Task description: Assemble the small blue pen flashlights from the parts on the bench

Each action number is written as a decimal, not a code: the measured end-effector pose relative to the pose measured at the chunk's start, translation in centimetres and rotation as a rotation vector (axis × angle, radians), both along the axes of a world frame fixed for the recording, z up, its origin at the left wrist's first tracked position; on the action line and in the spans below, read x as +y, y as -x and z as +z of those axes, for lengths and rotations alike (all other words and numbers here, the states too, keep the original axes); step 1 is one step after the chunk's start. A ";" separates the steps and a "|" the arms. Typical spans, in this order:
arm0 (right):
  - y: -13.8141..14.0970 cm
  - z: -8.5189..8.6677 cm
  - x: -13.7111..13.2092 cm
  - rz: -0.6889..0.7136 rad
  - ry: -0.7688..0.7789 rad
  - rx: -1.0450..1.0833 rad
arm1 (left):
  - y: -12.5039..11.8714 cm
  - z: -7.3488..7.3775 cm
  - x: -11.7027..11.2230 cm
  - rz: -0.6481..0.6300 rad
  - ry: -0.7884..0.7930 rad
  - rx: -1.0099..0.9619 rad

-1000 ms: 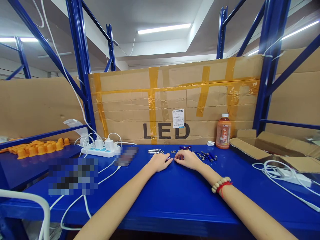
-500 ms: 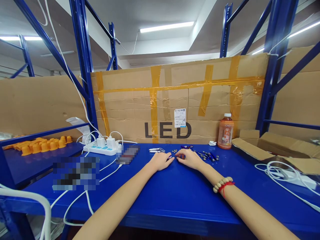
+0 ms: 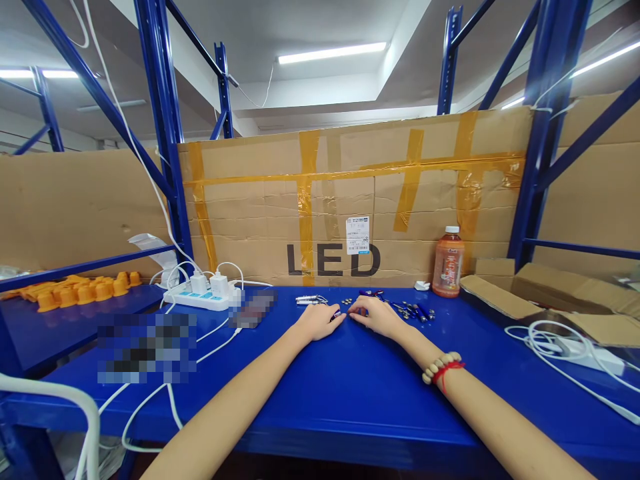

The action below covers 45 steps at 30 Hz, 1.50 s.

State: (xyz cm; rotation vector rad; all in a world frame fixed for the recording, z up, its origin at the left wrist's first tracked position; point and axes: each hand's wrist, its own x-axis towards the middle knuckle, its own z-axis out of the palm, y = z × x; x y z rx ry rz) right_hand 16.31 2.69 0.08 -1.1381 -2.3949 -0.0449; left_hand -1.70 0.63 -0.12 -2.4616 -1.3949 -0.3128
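Only the viewpoint is shifting slightly since half a second ago; both hands are staying put over a small dark piece

Two bare forearms are reaching forward across a blue tabletop (image 3: 320, 393), with the hands almost meeting near its far edge. The left hand (image 3: 316, 323) is resting low and seemingly pinching the small dark piece (image 3: 336, 315) between thumb and fingers, on the side facing the other hand. The right hand (image 3: 376, 316) is curling its fingertips towards that piece, just short of the left thumb; whether it is gripping anything, I cannot tell.

Silver tubes (image 3: 311, 300) are lying just beyond the left hand. Small round pieces (image 3: 347, 302) are sitting behind the gap between the hands. Blue tubes and metal bits (image 3: 419, 311) are lying scattered to the right of the right hand. Farther right, an orange drink bottle (image 3: 447, 263) is standing upright against a large cardboard panel (image 3: 250, 227).

Judging by the pose, close fingertip work on the small dark piece is under way. Its next move is probably calling for a steady left pinch and fine, light control from the right fingertips.
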 end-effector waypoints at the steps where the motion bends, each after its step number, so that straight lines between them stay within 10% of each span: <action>1: 0.0 0.0 0.0 -0.001 -0.001 -0.001 | 0.0 0.0 0.0 -0.001 -0.002 0.001; 34: 1.0 -0.1 -0.4 0.109 0.041 0.033 | 0.0 0.1 0.0 0.010 -0.014 -0.052; 45: 1.6 0.1 0.6 0.101 0.109 0.671 | -0.2 0.0 0.3 -0.024 -0.085 -0.152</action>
